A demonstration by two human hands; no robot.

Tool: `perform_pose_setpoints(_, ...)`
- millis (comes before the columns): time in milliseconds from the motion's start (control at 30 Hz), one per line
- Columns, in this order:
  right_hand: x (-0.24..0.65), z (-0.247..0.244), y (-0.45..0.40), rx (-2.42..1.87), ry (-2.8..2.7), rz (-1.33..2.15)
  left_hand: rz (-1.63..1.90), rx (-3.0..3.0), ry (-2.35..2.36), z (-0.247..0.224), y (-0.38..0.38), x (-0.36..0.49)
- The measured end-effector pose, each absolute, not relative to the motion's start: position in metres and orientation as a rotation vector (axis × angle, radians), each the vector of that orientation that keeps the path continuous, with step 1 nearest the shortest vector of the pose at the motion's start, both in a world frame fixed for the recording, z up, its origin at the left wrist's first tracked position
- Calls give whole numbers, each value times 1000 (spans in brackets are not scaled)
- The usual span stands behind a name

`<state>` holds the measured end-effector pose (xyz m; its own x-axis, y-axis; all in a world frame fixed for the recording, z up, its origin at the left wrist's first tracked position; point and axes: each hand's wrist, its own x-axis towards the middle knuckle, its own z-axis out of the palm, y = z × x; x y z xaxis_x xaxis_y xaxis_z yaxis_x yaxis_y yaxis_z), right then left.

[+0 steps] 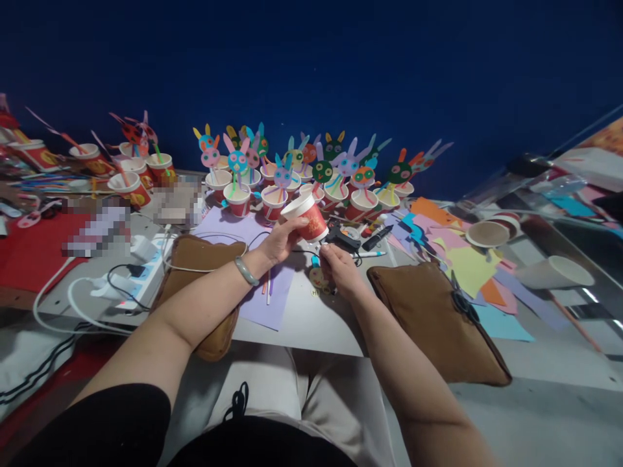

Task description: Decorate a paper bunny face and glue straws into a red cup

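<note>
My left hand is wrapped round a red paper cup with a white rim. The cup lies tilted, its mouth up and to the left and its base toward my right hand. The fingers of my right hand are pinched together just below the cup's base; whatever they hold is too small to make out. A black glue gun rests on the table right behind them. Under my hands, a small round decorated piece lies on the white tabletop.
Behind my hands stand several red cups with paper rabbit heads on straws. Brown pads lie on both sides. Colored paper scraps, scissors and loose cups are at right. A power strip with cables sits at left.
</note>
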<state>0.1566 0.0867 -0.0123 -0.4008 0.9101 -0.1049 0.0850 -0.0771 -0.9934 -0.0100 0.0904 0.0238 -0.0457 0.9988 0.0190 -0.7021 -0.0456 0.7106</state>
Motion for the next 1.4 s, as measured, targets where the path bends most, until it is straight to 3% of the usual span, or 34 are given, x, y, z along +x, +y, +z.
perform_pose_setpoints(167, 160, -13, 85, -1228, -1847, 820, 1544, 644, 696, 22, 92, -10)
perform_pose_setpoints(233, 161, -13, 84, -1271, -1921, 674, 1544, 656, 698, 21, 93, -10)
perform_pose_setpoints(367, 159, -13, 84, -1225, -1920, 755, 1560, 638, 697, 19, 93, -10)
perform_pose_setpoints(633, 156, -10, 86, -1103, -1529, 1535, 1515, 577, 685, 22, 90, -10)
perform_pose_setpoints(767, 157, -8, 87, -1106, -1406, 1674, 1488, 505, 670, 26, 90, -11)
perform_pose_setpoints(867, 157, -10, 86, -1124, -1508, 1507, 1485, 549, 660, 26, 90, -11)
perform_pose_setpoints(1067, 159, -15, 83, -1205, -1935, 763, 1492, 708, 669, 21, 92, -9)
perform_pose_setpoints(1400, 159, -14, 83, -1184, -1915, 833, 1523, 676, 679, 22, 91, -10)
